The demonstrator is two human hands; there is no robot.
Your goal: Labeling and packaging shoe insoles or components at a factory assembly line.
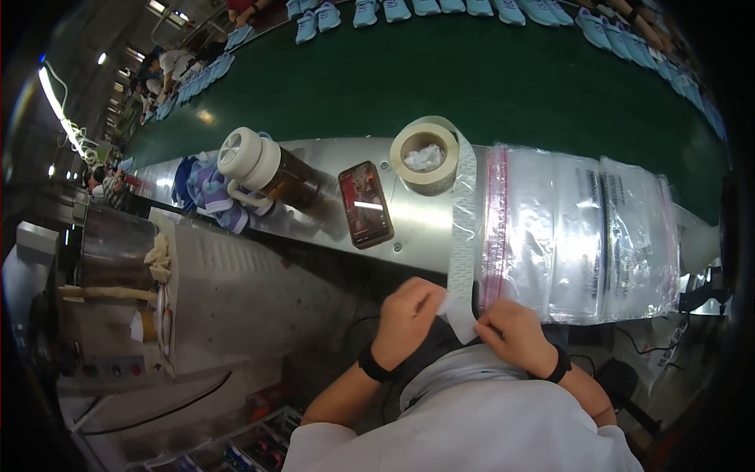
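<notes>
The right hand [515, 334] is clamped, thumb against fingers, on the lower end of the white strip [464, 252]. The left hand [409, 324] is at the strip's left edge, fingers curled together; whether they grip it cannot be told. The strip hangs over the near edge of the metal desk [417, 228] from the roll [432, 182]. Clear bags [578, 236] lie right of the strip. Left of the roll are the phone [366, 204], then the bottle [291, 181]. Beyond extends the green belt [409, 79], with blue shoes [393, 10] along its far side.
</notes>
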